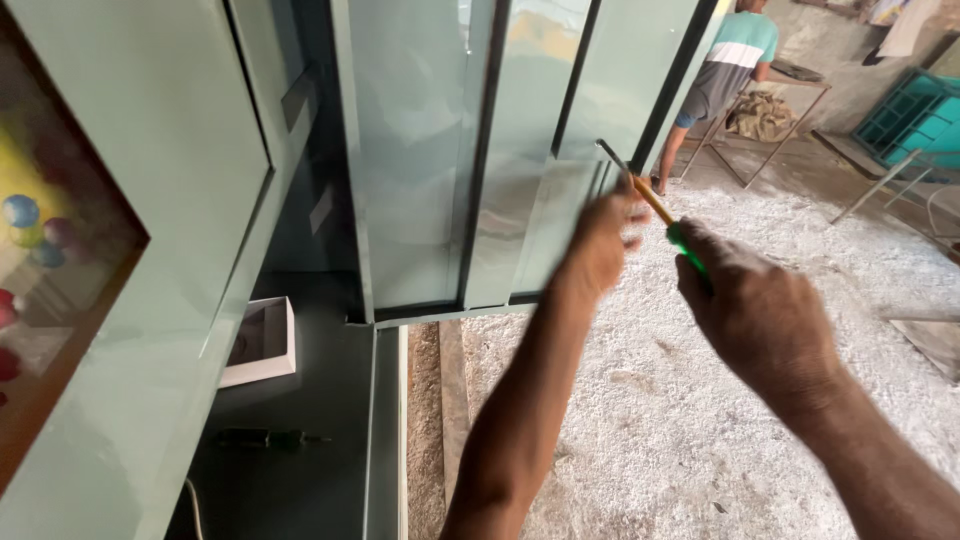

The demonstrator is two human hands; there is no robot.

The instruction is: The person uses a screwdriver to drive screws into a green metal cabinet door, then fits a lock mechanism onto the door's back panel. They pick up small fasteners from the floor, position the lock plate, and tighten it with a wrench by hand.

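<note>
My right hand [755, 300] grips a screwdriver [664, 217] with a green and orange handle, its tip aimed at the edge of a pale green metal cabinet door [420, 150]. My left hand [603, 240] reaches up to the same spot. Its fingers pinch near the screwdriver's shaft and the thin metal strip [612, 155] on the door edge. What the left fingers hold is hidden by motion blur.
Inside the cabinet, a small white open box [262, 342] and a dark tool [262, 437] lie on the dark shelf. A person in a striped shirt [728, 70] stands at a metal frame table at the back right. White gritty ground [700, 400] spreads below.
</note>
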